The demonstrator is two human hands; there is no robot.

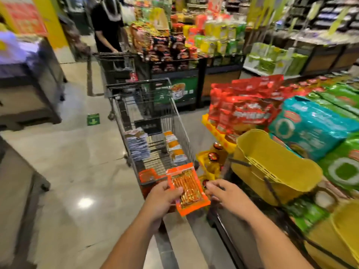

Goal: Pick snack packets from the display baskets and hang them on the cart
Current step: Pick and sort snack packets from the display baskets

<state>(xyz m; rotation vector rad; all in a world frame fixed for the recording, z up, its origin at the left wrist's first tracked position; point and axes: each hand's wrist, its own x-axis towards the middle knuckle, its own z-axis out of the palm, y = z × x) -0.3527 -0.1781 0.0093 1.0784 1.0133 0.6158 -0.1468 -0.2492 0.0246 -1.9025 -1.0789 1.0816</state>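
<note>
Left hand (165, 199) has its grip clamped on the orange packet (187, 189), long axis pointing ahead at the cart (182, 133) just beyond; right hand (225, 197) curls beside its edge, grip can't tell

snack packet (187, 188): orange border, clear window over golden-brown sticks, tilted, left edge gripped by left hand (163, 199), above cart's near end | cart (182, 131): grey wire, stacked packets (138, 144) in rows along both side walls | display basket (272, 158): yellow plastic, tipped, just right of cart
</note>
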